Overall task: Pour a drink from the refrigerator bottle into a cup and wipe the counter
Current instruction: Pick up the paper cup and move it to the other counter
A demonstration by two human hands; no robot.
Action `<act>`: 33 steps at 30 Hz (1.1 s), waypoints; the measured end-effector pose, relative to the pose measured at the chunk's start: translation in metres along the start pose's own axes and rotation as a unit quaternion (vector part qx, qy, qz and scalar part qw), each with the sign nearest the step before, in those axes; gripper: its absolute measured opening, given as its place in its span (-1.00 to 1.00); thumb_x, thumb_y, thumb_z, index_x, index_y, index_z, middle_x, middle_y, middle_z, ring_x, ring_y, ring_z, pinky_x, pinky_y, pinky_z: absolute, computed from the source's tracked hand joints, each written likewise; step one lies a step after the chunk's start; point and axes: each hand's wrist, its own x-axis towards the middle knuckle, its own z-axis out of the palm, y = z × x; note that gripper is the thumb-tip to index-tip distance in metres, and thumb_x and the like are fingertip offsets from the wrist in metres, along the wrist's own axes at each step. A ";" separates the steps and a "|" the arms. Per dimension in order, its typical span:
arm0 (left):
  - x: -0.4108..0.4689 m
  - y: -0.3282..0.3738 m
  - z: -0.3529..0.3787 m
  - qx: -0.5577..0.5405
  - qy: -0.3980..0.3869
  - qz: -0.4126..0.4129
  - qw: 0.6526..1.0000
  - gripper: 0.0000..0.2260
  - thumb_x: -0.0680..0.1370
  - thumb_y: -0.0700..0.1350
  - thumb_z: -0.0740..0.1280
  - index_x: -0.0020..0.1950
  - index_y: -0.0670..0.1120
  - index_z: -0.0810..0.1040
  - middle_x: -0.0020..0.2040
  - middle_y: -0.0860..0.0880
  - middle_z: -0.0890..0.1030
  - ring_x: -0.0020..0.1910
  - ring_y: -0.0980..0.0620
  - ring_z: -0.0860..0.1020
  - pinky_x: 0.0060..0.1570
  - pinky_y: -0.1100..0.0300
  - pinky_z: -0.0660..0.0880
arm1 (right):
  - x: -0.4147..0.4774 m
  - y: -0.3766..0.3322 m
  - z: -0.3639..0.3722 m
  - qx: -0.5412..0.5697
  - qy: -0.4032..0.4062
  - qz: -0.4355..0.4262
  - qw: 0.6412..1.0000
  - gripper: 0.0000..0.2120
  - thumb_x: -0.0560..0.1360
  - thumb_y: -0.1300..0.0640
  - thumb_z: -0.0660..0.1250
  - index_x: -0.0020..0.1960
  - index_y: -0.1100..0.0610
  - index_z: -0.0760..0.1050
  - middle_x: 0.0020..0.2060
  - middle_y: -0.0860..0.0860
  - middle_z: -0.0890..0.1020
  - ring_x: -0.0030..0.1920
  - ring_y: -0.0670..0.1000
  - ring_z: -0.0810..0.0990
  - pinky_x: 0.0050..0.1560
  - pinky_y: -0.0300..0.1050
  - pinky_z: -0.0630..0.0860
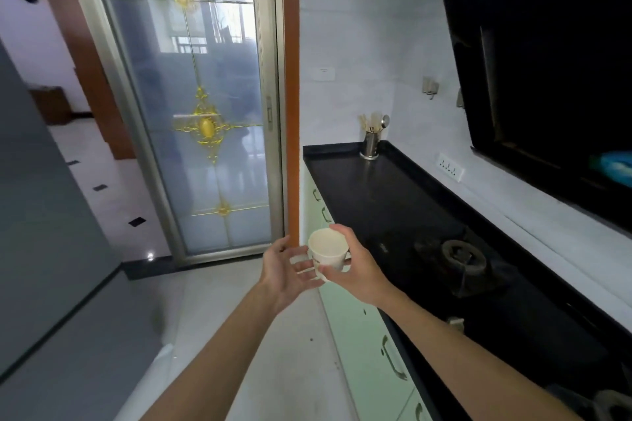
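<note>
A white paper cup [326, 248] with a small print on its side is held in the air just off the front edge of the black counter [383, 188]. My right hand [355, 267] grips the cup from the right, fingers curled round its wall. My left hand [285, 267] is beside the cup on the left, palm turned toward it with fingers spread, their tips under the cup's base. The cup looks empty. The grey refrigerator [44, 249] fills the left side, its door closed. No bottle is in view.
A gas burner [460, 256] sits in the counter to the right of the cup. A steel utensil holder [371, 143] stands at the counter's far end. A black range hood [547, 61] hangs above. A glass sliding door [205, 113] is ahead. Green cabinet drawers [376, 352] run below the counter.
</note>
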 end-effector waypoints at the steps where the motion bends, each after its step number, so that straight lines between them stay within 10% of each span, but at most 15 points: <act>1: 0.010 0.006 0.001 0.002 0.003 0.001 1.000 -0.52 0.62 0.11 0.14 0.33 -0.25 0.42 0.27 -0.35 0.49 0.23 -0.38 0.50 0.29 -0.30 0.43 | 0.012 0.004 -0.001 0.000 -0.002 -0.002 1.000 -0.26 0.41 0.14 0.54 0.45 -0.09 0.23 0.24 -0.11 0.45 0.26 -0.09 0.45 0.15 -0.22 0.53; 33: 0.258 0.132 0.042 0.035 -0.028 -0.043 0.998 -0.49 0.59 0.19 0.15 0.36 -0.15 0.43 0.34 -0.27 0.49 0.28 -0.33 0.50 0.16 -0.23 0.54 | 0.254 0.069 -0.041 -0.022 0.048 0.016 0.998 -0.29 0.43 0.19 0.52 0.44 -0.05 0.22 0.16 -0.26 0.42 0.19 -0.19 0.46 0.09 -0.36 0.52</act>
